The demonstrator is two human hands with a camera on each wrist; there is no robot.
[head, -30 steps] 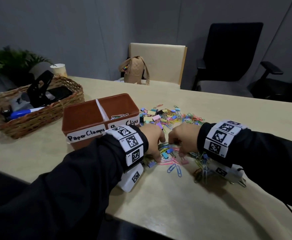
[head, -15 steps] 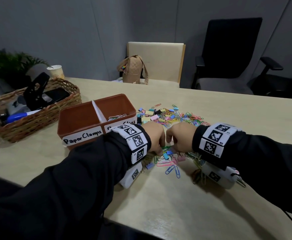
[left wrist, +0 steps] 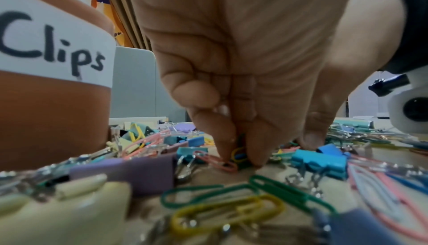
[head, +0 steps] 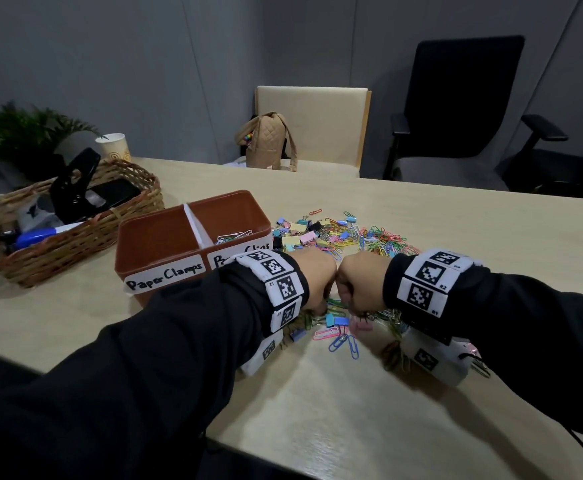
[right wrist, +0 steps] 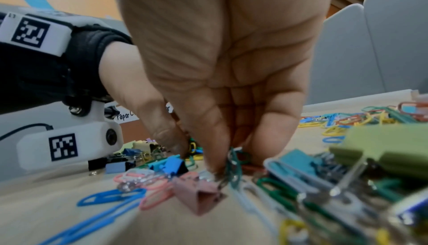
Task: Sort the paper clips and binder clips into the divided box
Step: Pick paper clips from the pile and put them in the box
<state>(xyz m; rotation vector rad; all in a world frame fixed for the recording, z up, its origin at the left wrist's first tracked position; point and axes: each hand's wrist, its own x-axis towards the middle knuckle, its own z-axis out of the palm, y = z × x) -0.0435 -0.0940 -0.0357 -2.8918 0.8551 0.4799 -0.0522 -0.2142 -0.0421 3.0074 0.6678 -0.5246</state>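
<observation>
Both hands [head: 314,282] [head: 361,284] pinch into the clips [head: 338,320], each grip's exact catch hidden by curled fingers.

The divided box [head: 165,237] is rust-brown with white labels; clips [head: 338,233] at its three o'clock are pastel and bright multicoloured.

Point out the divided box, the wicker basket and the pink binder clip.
divided box [head: 165,237]: head view, inner wall of the left compartment.
wicker basket [head: 75,244]: head view, woven front wall.
pink binder clip [right wrist: 199,194]: right wrist view, its folded body.
</observation>
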